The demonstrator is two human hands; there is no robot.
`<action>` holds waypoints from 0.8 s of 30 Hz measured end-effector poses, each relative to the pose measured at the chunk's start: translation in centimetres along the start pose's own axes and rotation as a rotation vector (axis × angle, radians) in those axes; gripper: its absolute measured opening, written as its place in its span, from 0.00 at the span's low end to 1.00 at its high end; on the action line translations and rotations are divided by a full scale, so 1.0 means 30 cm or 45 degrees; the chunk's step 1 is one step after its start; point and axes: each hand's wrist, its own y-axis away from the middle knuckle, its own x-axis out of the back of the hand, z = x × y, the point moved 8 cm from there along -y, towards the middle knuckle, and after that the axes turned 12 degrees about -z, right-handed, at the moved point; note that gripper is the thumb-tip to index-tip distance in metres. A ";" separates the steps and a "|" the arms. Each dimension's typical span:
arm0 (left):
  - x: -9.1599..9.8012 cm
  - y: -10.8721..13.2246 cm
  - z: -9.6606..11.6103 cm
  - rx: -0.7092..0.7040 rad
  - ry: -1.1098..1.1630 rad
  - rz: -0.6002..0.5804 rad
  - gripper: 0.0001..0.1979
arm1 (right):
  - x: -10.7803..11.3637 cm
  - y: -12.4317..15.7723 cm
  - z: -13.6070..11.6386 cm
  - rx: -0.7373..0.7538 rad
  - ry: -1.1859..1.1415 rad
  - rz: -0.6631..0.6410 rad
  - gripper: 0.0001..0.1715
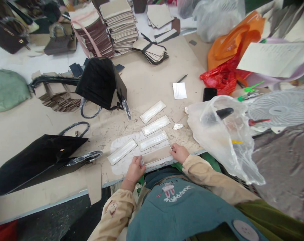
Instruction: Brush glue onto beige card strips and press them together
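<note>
At the table's front edge lies a beige rectangular strip (156,155) with a dark rim. My left hand (135,170) pinches its left end, and my right hand (179,152) grips the right end. Just beyond it, several similar strips with a whitish, shiny face lie spread on the tabletop, among them a strip (153,140) right behind the held one and another strip (122,151) angled to the left. A pale, worn patch (117,169) of the table shows under them. The undersides of my fingertips are hidden.
Two black handbags, one standing (99,82) and one lying (39,160), are on the left. A clear plastic bag (204,130) hangs over the right edge near a white fan (280,108). A phone (209,94), a paper note (179,90) and stacked panels (119,25) lie farther back.
</note>
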 end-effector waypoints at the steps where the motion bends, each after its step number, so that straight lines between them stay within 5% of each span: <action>1: 0.000 0.000 0.000 0.000 0.000 0.000 0.23 | 0.000 0.000 -0.001 0.001 0.000 -0.002 0.09; 24: 0.001 0.001 0.008 -0.011 0.019 -0.027 0.24 | -0.014 0.012 0.017 0.038 -0.039 0.068 0.13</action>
